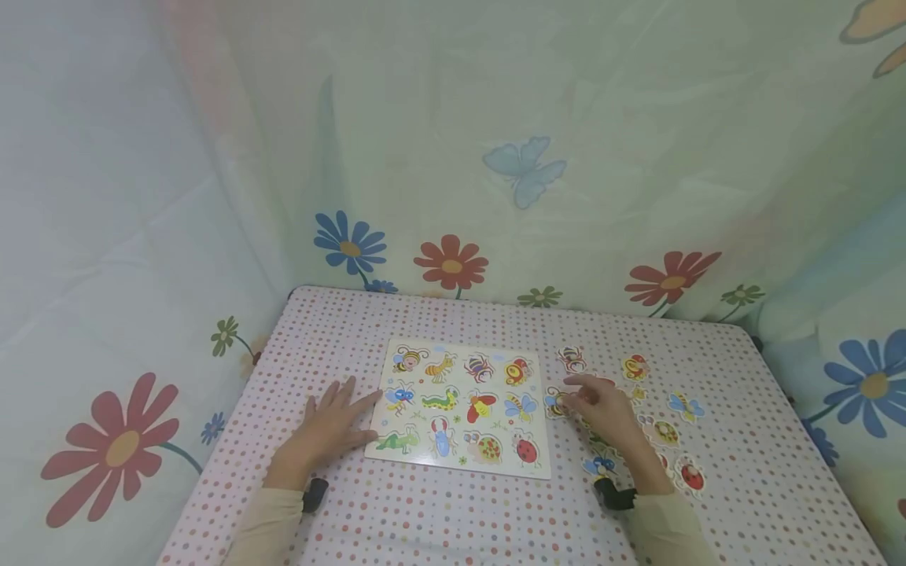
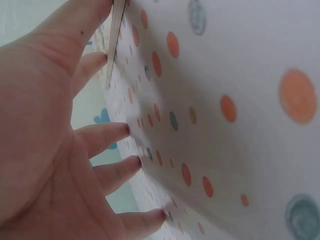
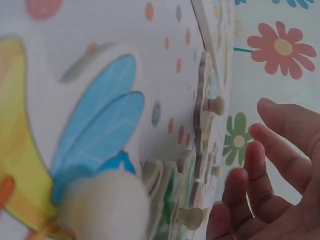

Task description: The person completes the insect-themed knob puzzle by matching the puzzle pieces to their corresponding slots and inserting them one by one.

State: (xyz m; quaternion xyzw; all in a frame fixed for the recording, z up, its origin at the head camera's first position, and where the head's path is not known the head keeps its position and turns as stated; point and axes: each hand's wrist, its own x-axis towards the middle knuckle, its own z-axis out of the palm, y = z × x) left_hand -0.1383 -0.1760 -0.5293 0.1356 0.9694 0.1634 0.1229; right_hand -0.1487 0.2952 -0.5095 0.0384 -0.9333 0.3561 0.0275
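Note:
A light wooden puzzle board (image 1: 453,466) printed with insects lies on the table. My left hand (image 1: 325,431) has its fingers spread, with thumb and index finger at the board's left edge; in the left wrist view the other fingertips (image 2: 134,161) touch the dotted cloth. Just right of the board, my right hand (image 1: 607,410) hovers over a group of insect puzzle pieces, its fingers loosely bent. Beside its fingertips is a bee piece (image 1: 554,402). In the right wrist view the fingers (image 3: 285,150) hold nothing and stay apart from a piece with a wooden knob (image 3: 216,106).
More knobbed pieces lie around the right hand: a spider (image 1: 571,359) behind it, a blue-winged insect (image 1: 685,406) farther right, a ladybird (image 1: 690,475) and a blue bug (image 1: 602,465) nearer. Some overlap in a pile. A flower-printed curtain (image 1: 425,157) rises behind the table.

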